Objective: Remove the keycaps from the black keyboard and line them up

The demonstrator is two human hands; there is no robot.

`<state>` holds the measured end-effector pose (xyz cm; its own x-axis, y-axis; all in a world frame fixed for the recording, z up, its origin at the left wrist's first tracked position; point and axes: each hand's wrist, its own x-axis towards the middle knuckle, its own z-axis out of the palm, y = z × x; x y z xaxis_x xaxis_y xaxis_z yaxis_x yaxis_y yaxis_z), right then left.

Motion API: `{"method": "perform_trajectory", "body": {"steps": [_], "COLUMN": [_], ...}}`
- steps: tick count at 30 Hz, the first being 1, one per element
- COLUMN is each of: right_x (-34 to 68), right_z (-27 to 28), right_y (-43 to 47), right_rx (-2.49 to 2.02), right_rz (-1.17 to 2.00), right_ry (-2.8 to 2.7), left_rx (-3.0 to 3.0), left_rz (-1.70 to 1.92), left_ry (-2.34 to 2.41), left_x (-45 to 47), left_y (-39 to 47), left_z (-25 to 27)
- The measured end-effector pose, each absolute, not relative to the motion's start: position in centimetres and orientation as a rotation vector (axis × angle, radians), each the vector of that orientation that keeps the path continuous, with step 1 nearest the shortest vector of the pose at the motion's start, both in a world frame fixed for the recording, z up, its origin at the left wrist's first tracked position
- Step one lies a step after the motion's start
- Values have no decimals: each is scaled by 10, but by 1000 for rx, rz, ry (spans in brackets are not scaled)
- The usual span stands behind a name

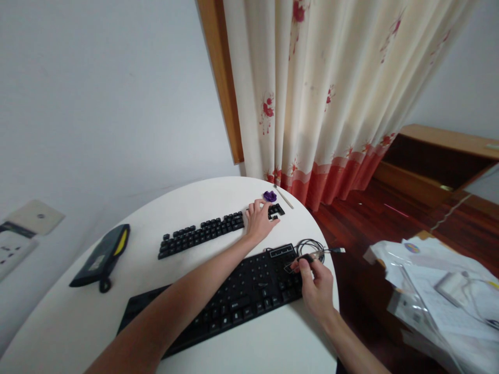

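My left hand (258, 221) reaches over a row layout of loose black keycaps (210, 232), its fingers bent and apart, with the fingertips at the right part of the rows. Whether a fingertip grips a cap is hard to see. Below lies a black keyboard (249, 291), many of its key positions bare and some caps still along its near edge. Over its right end my right hand (317, 285) is closed, thumb against fingers, on a small black piece that looks like a keycap (306, 258). My left forearm hides part of the keyboard.
Behind the caps lie a purple crumpled item (270, 196) and a thin pale brush-like stick (284, 197). A coiled cable (312, 243) with a USB plug (337, 250) overhangs the white table's right edge. A dark case (102, 254) stands left; papers (440, 301) lie at right.
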<state>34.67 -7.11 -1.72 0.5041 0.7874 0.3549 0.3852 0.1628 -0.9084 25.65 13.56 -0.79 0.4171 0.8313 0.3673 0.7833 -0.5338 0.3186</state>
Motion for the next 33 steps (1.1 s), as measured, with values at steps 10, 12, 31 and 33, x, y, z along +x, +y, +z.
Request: {"method": "perform_trajectory", "body": {"steps": [10,12,31,33], "right_x": [350,350,373,379], "right_z": [-27,-28,-19,-15], "right_y": [-70,-70,-66,-65], "right_rx": [-1421,-1417,-1447,-1444], "right_rz": [410,414,405,440], "right_ry": [-1028,-1025,-1013,-1111], "left_rx": [2551,2550,2557,2586], "left_rz": [726,718,787,714], "left_ry": [1588,1587,1363,1164], "left_x": [258,258,248,240], "left_y": [137,137,116,100], "left_z": [-7,-7,19,26]}}
